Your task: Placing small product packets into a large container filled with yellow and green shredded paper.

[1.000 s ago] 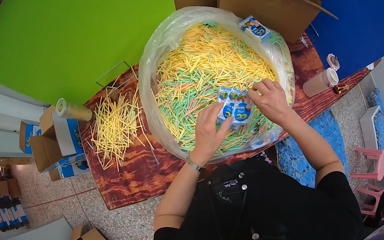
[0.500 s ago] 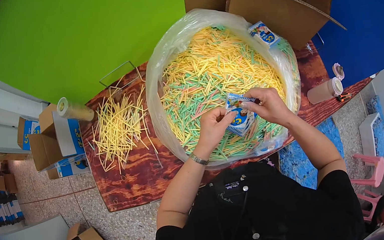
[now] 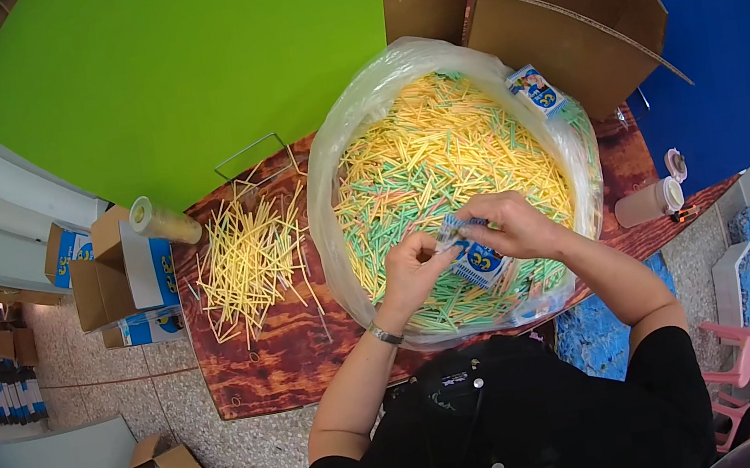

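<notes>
Both hands are at the upper edge of a blue-and-white printed packet, over a large clear plastic bag lying open on the table. Yellow, green and pink thin sticks fill the bag. My left hand pinches the packet's left corner between thumb and fingers. Opposite it, my right hand grips the top edge with bent fingers. The packet's upper edge looks crumpled between them; whether it is torn cannot be made out. Another similar packet rests on the bag's far right rim.
A pile of yellow sticks lies on the red-brown table beside a wire stand and a clear jar. Cardboard boxes stand at the far right and left. A lidded cup is on the right.
The hands have drawn closer together at the packet's top, and its edge has become crumpled. The whole view has shifted slightly.
</notes>
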The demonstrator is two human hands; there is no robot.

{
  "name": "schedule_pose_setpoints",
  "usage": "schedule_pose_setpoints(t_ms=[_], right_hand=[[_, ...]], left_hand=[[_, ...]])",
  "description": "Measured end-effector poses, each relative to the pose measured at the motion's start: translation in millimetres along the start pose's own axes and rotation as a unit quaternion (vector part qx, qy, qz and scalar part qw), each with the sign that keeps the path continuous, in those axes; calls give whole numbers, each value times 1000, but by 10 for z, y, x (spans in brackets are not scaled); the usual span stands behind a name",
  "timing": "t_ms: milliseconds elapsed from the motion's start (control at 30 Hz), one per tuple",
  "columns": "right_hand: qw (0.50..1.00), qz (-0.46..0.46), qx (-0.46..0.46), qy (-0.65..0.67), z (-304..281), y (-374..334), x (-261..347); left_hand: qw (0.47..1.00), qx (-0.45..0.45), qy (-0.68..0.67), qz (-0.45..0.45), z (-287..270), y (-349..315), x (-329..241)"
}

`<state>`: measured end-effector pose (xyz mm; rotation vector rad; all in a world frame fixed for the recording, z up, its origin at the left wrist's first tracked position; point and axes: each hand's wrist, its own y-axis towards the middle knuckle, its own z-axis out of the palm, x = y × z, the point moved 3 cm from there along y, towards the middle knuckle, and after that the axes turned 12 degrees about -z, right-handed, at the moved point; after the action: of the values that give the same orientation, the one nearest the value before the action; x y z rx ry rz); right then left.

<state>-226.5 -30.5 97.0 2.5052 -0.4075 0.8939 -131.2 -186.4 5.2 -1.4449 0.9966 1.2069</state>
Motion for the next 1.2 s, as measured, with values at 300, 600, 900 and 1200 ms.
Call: schedule_pose_setpoints(t_ms=[300, 600, 900, 1200], right_hand=[[963, 20, 68, -261, -43, 1275, -1959], [942, 57, -62, -326, 244, 2041, -2513], [926, 28, -39, -375, 400, 2106, -2982], [919, 69, 105, -373, 34, 1651, -2410]], left_hand=[[996, -80, 13, -42, -170, 100, 94], [992, -92, 42, -80, -282, 32, 336], [993, -69, -24, -95, -244, 86, 138], [994, -78, 62, -49, -313, 47, 138]])
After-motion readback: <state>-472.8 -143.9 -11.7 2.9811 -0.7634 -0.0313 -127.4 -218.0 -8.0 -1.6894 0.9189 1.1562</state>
